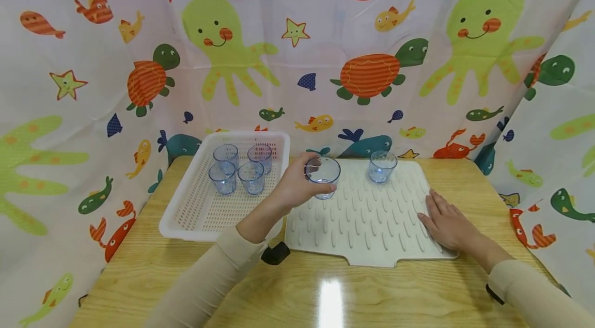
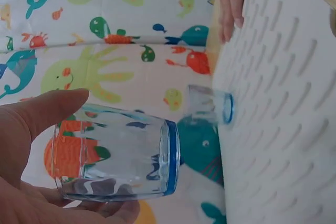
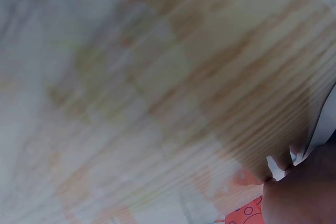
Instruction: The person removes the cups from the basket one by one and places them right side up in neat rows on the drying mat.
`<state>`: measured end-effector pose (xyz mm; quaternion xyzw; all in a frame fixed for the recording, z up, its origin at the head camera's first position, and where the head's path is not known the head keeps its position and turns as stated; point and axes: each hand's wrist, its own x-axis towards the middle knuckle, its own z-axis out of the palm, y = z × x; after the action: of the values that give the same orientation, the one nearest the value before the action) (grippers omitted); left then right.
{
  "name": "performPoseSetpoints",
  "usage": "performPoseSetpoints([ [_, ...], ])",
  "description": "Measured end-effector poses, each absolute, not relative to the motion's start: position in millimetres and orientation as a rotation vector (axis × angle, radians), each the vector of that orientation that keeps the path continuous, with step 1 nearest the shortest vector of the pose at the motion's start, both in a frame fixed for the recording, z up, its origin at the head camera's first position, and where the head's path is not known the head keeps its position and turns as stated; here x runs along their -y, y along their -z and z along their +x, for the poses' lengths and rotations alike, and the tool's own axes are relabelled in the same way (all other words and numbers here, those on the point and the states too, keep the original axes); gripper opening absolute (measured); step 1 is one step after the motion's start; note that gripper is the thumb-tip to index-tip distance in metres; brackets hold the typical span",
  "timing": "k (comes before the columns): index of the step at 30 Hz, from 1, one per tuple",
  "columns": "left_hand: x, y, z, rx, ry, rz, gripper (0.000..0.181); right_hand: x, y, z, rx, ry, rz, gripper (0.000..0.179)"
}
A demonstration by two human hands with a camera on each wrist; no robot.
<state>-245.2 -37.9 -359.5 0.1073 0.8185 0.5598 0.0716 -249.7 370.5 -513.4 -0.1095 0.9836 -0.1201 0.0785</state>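
Left hand [image 1: 299, 183]: grip closed round a blue-tinted glass tumbler [image 1: 323, 175], thumb on one side, fingers on the other, held up over left part of white ribbed draining mat [image 1: 367, 240], clear of it. Right hand [image 1: 448, 222]: grip empty, fingers laid straight on mat's right edge. Second tumbler [image 1: 382, 168] sits on mat near back edge. Four more tumblers [image 1: 251, 178] in white plastic basket [image 1: 223, 219], just left of mat. Mat, basket on wood-grain desk [image 1: 297, 292].
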Motion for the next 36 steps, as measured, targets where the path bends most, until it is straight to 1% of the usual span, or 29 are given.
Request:
performPoseSetpoints([
  [5,15.2,366.3,-246.2,-2.379,-1.779,0.295,0.085,-369.2,514.1,-249.5,-2.947,0.353,-0.326,0.087],
  [13,-19.4,387.0,-253.6,-2.298,-1.856,0.167,0.082,-368.5,516.0,-251.5,-2.942,0.378,-0.337,0.089],
  [19,-40.3,397.2,-259.7,-2.24,-1.899,0.113,0.083,-370.0,515.1,-249.2,-2.947,0.36,-0.331,0.087],
  [24,-57.8,400.0,-262.1,-2.282,-1.892,0.058,0.081,-370.4,511.7,-248.4,-2.958,0.363,-0.329,0.086],
  [32,-84.2,410.2,-266.5,-2.315,-1.851,-0.013,0.083,-371.6,511.0,-248.6,-2.949,0.359,-0.314,0.087],
  [36,-93.1,414.9,-267.5,-2.312,-1.85,-0.038,0.079,-371.1,512.6,-248.7,-2.945,0.377,-0.318,0.089],
])
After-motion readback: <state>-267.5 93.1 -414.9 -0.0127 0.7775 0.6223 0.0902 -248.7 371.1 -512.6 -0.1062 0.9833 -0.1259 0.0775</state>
